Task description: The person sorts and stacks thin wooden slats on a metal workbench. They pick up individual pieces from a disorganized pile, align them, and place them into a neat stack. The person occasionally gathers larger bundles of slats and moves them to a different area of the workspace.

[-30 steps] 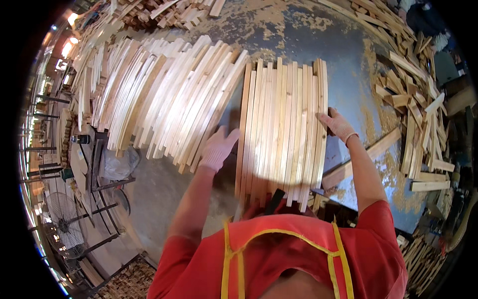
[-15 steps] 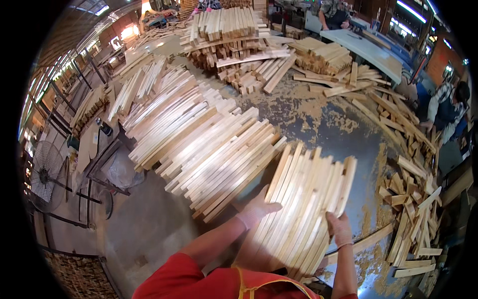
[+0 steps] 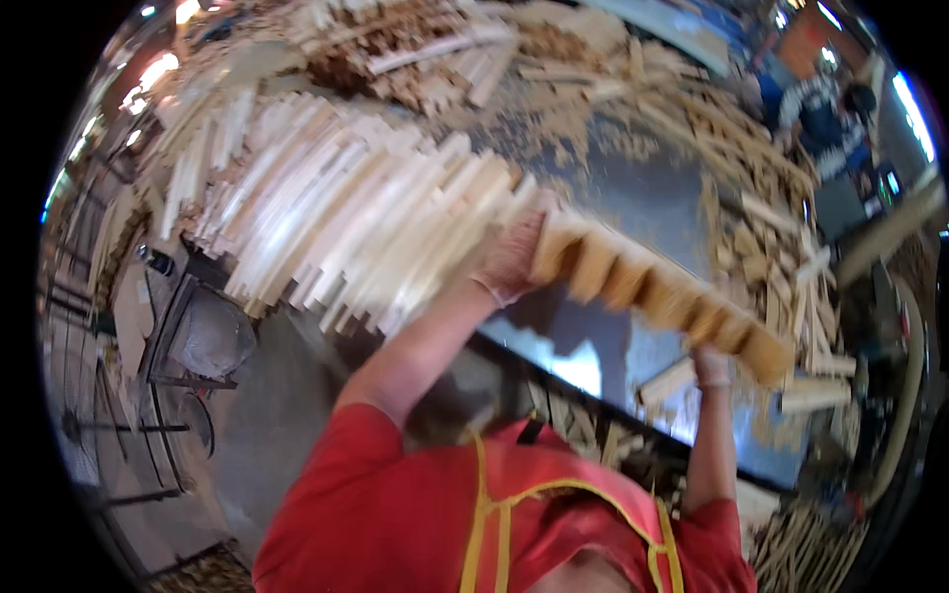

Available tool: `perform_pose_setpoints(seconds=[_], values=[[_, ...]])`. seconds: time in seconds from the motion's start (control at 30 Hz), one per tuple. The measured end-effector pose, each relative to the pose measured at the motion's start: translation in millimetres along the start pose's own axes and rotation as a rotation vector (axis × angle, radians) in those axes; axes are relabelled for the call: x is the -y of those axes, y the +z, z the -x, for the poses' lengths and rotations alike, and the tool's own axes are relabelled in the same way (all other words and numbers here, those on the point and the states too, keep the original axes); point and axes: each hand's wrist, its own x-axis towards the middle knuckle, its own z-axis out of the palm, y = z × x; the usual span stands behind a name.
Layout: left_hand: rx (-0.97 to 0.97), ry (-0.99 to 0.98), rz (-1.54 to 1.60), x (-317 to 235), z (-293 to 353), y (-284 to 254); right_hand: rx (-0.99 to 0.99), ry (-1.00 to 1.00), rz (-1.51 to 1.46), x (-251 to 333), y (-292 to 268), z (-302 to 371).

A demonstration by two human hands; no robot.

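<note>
Hands grip a bundle of pale wooden slats from both ends, lifted above the bench and tilted so its right end hangs lower and nearer than its left. The left hand, in a light glove, presses flat and wide against the bundle's left end, fingers spread along the wood. The right hand, also gloved, is closed up under the bundle's right end, just below the last slat; its fingers are partly hidden by the wood. Seen end-on, the slats show as a stepped row of about eight square ends, though motion blur keeps the count from being sure.

Left of the left hand, touching it or nearly so, a large fan-shaped stack of long slats lies on the bench, far too many and too blurred to count. Beyond it, at the far side, sits a second rough heap of wood pieces. To the right, a scatter of short offcuts runs along the bench's right edge, with two or three loose blocks near the right hand. Sawdust covers the grey bench top between the piles. At far right, another person in dark clothing stands well apart. Both arms come from a red shirt with yellow straps.
</note>
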Motion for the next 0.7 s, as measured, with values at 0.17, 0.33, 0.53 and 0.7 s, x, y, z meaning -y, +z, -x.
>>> perform_pose_setpoints(seconds=[0.17, 0.33, 0.53, 0.7], values=[[0.337, -0.006, -1.531, 86, 106, -44, 0.298, 0.445, -0.559, -8, 89, 86], [0.465, -0.158, -1.564, 56, 94, -59, 0.408, 0.05, 0.57, -5, 138, 92], [0.256, -0.14, -1.3, -4, 140, -72, 0.51, 0.521, 0.087, -27, 114, 75], [0.009, -0.528, -0.789, -42, 291, -56, 0.267, 0.671, -0.775, -16, 150, 78]])
